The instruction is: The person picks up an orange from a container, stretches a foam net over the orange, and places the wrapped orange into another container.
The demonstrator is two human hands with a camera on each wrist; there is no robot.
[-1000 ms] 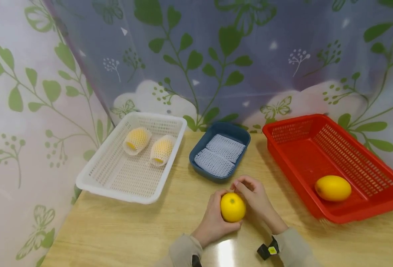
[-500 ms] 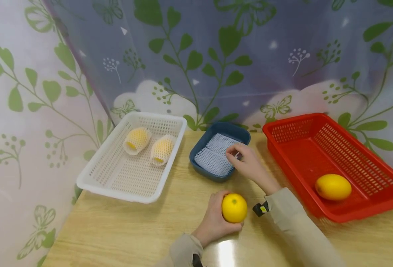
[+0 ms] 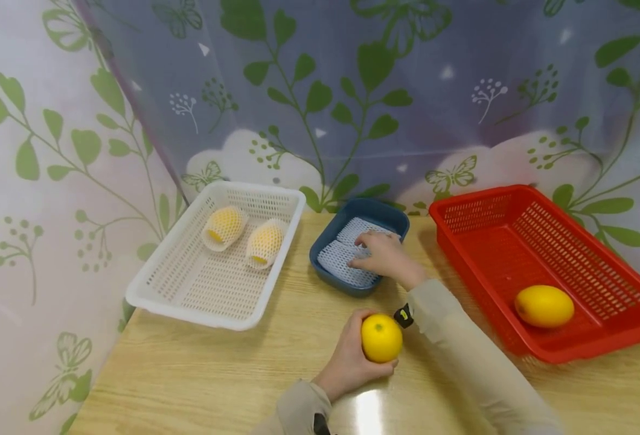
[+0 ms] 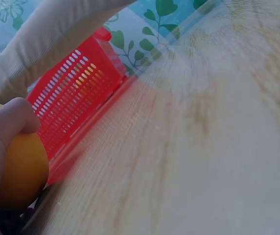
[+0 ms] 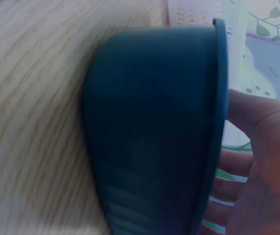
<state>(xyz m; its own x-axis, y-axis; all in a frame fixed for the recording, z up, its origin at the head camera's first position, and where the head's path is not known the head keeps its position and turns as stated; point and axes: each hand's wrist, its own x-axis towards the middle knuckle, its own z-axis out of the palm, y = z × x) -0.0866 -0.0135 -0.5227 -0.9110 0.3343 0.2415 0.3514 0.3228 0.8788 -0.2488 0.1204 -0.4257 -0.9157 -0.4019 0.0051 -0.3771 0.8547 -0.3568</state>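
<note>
My left hand [image 3: 346, 362] holds a smooth yellow oval fruit [image 3: 382, 338] above the front middle of the table, thumb and fingers round its sides. In the left wrist view, the thumb lies over the same fruit [image 4: 25, 171]. My right hand [image 3: 382, 255] reaches over the dark blue basin [image 3: 320, 273], thumb and fingers apart above white foam net sleeves [image 3: 342, 260] laid flat in two stacks. Whether the fingertips touch the sleeves is unclear. From the right wrist, the basin's wall [image 5: 150, 122] hides the sleeves, and the fingers reach past its rim.
At the left, a white basket [image 3: 189, 311] holds two yellow fruits [image 3: 225, 226] in foam nets. A red basket [image 3: 477, 302] at the right holds one bare yellow fruit [image 3: 544, 306]. A patterned curtain [image 3: 352, 90] hangs behind the wooden table [image 3: 189, 380].
My right hand has gone from beside the held fruit forward to the blue basin, and its fingers have spread over the sleeves. The left hand still holds the fruit in nearly the same place.
</note>
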